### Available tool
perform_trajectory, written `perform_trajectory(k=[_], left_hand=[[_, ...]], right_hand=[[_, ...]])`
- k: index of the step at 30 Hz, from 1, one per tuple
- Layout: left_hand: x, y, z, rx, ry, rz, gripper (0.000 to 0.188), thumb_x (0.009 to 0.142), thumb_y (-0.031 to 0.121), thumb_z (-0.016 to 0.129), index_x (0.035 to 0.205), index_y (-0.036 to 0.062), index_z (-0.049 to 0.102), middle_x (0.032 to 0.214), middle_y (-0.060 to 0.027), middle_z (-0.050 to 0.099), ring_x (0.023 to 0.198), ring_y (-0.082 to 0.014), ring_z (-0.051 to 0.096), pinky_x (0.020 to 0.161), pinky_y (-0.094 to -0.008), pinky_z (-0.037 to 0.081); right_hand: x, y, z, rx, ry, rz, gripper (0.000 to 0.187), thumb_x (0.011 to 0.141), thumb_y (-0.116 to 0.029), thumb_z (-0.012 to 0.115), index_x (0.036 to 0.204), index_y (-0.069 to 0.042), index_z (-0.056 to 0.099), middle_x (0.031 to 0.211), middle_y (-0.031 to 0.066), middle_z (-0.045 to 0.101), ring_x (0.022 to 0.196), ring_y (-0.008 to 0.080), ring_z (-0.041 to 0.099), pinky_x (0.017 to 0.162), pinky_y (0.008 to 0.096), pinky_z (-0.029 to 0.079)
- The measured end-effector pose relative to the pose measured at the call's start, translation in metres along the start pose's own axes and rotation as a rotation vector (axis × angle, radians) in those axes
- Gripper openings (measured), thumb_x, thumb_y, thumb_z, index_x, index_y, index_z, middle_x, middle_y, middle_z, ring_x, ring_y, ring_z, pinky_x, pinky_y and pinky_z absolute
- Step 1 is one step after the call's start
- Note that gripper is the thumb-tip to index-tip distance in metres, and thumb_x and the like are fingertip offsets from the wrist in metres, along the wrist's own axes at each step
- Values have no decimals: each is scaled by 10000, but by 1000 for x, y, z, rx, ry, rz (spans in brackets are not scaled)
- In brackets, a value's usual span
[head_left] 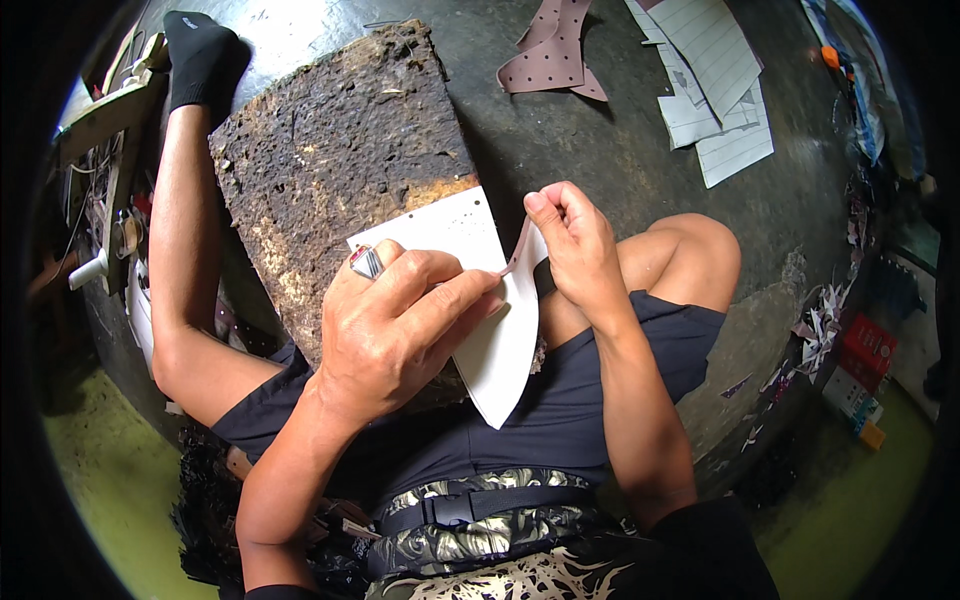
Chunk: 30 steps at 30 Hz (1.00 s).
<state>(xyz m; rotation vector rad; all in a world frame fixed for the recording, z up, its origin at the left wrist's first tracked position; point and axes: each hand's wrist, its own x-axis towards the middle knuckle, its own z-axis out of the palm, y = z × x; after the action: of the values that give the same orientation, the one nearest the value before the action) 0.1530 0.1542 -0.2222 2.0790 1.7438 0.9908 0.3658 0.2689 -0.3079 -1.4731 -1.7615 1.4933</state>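
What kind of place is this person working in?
Probably a small craft workshop, perhaps for leather or shoe parts. The person sits on a dark floor at a worn cutting board, the left hand pressing a white pattern piece. Perforated brown cut-outs and scraps lie about.

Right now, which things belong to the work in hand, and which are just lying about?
In use:
left hand, pressing on the white sheet
right hand, pinching a thin brown strip
rough board under the sheet

Lying about:
dotted brown pieces
lined paper pieces
scraps
small boxes
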Motion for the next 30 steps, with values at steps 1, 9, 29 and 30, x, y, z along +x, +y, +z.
perform_trajectory(k=[1,9,29,30], left_hand=[[0,0,0,3,4,1,294,850,182,953,1126,148,857,962,4,694,740,-192,615,641,-373,464],[0,1,-1,-18,-7,-12,295,852,175,954,1127,156,847,969,9,698,741,-191,618,638,-376,461],[-1,1,4,-14,25,-4,291,828,179,971,1079,160,826,948,14,689,728,-194,608,662,-386,463],[-1,1,5,-15,29,-4,291,827,179,971,1077,159,824,946,13,688,728,-194,607,662,-387,462]], right_hand=[[1,1,1,-3,4,-5,369,1172,-329,693,1043,15,674,790,88,636,726,168,582,690,370,505],[4,3,2,-67,41,-2,351,1160,-313,701,1048,18,674,817,150,665,737,258,615,721,425,520],[13,18,3,-207,129,27,333,1140,-296,701,1056,27,684,952,252,730,887,438,707,824,508,555],[13,19,3,-211,131,26,334,1139,-296,703,1055,27,684,952,252,730,887,439,707,824,509,556]])
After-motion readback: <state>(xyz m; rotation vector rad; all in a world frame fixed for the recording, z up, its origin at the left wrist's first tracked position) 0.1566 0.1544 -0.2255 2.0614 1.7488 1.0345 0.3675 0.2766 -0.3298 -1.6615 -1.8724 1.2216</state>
